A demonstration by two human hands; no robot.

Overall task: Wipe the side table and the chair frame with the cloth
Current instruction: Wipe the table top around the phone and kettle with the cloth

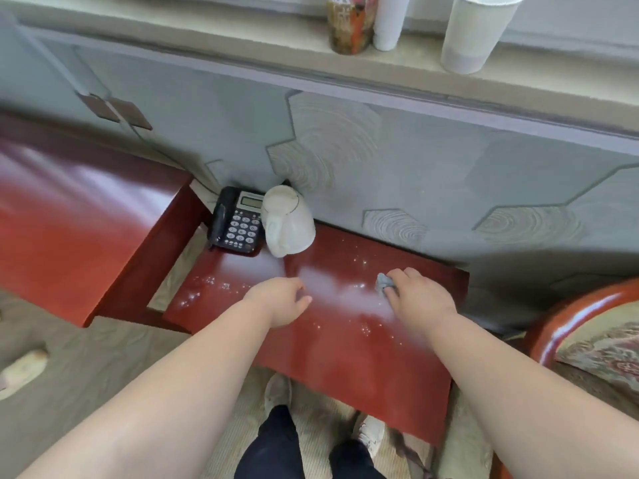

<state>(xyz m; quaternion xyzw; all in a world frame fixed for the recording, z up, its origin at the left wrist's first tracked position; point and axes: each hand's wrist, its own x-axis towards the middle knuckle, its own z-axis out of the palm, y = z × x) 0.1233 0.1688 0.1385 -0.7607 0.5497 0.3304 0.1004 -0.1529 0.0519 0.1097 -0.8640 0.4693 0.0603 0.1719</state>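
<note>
Cloth (383, 283): grey, crumpled, mostly hidden under my right hand (420, 293), fingers clamped on it, on glossy red bench (363, 357) speckled with droplets. Left hand (281, 299) hovers empty, fingers loosely curled.

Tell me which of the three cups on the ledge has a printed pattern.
The leftmost cup, printed in orange, red and brown. The narrow cup touching its right side and the larger cup farther right are both plain white.
</note>
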